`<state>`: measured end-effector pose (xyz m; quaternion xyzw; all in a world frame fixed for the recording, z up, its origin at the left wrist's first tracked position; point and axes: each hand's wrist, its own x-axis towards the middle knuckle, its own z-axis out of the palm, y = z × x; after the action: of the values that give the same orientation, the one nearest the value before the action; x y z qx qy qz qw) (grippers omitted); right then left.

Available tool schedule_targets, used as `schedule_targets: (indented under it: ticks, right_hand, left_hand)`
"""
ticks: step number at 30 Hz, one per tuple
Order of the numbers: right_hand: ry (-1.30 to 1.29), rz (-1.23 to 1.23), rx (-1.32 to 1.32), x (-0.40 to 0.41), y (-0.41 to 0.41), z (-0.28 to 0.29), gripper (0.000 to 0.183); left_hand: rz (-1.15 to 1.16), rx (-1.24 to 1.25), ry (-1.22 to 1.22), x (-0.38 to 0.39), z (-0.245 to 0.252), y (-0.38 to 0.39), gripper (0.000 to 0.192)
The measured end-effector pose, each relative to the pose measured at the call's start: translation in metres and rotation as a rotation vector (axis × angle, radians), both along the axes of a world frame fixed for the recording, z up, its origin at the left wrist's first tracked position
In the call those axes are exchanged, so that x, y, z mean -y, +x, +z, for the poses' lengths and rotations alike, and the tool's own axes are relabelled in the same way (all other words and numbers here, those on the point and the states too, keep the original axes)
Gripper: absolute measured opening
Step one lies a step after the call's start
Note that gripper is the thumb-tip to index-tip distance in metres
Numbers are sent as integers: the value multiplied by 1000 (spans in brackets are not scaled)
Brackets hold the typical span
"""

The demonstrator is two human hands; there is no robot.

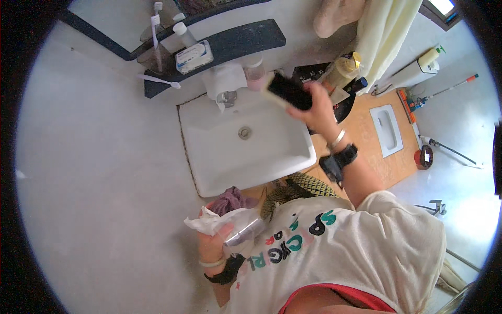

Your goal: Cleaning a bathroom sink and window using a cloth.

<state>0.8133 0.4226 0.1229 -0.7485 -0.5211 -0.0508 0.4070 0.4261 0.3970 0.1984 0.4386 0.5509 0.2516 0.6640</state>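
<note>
My right hand (315, 108) grips a blurred rectangular object (289, 91), black-faced with a pale edge and about the size of a phone; I cannot tell for sure what it is. It is held above the right rear part of a white washbasin (211, 157). Near the basin's front left corner, my left hand (211, 245) holds a bunched purple cloth (231, 201), a crumpled white tissue (208, 221) and a clear plastic cup or container (244, 231). The tissue and cloth partly cover those fingers. A chrome faucet (227, 99) stands at the basin's back.
A dark shelf (247, 39) carries a toothbrush cup (157, 59), a wipes pack (194, 57) and a white-capped bottle (183, 33). Bottles (342, 72) crowd a black corner stand (310, 72) on the right. Beyond lie a squat toilet (386, 129) and a floor squeegee (406, 106).
</note>
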Motion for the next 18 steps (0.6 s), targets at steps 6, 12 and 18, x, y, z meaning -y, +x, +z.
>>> schedule_targets:
  ticks: [6,12,18]
  right_hand:
    - [-559,-276,-33,-14,-5,-104,65]
    - [-726,-320,-89,-113,1,-121,62]
    - [-694,-510,-363,-124,7,-149,60]
  left_hand:
    - [-5,10,-51,-4,2,17,69]
    - [-11,-143,-109,-5,24,45,69]
    - [31,-93,-23,0,10,56,60]
